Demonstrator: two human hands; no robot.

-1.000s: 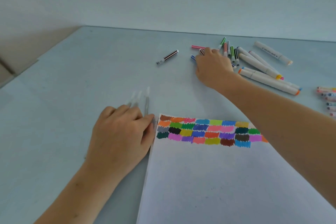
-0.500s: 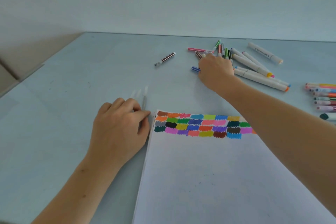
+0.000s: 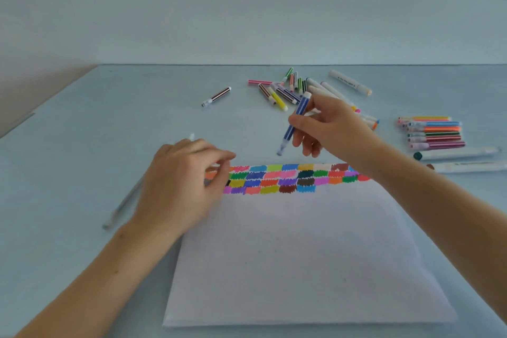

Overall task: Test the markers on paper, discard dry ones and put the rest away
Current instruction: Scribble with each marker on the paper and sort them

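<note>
Pinching a blue-and-white striped marker (image 3: 296, 121) between thumb and fingers, the right hand (image 3: 330, 126) holds it tilted above the pale blue table (image 3: 82, 145), capped lower end pointing down toward the far edge of the white sheet of paper (image 3: 301, 255), just short of touching it. Across the top of that sheet run four rows of small coloured test swatches (image 3: 288, 177), too many and too blurred at the ends to count cleanly. The left hand (image 3: 183, 186) sits at the sheet's upper left corner with fingers curled over the first swatches; whether it grips anything I cannot tell, though a translucent clear pen (image 3: 123, 206) lies blurred on the table just beside and partly under its wrist. Behind the raised marker, a loose heap of thin striped markers (image 3: 285, 89) lies scattered, roughly ten, with one brown-striped marker (image 3: 216, 96) lying apart to the left. About four thick white markers (image 3: 349, 82) lie around the heap's right side, partly hidden by the hand. Off to the right, seven slim markers (image 3: 433, 133) lie in a neat row, and two more long white markers (image 3: 461, 153) lie just in front of that row.
</note>
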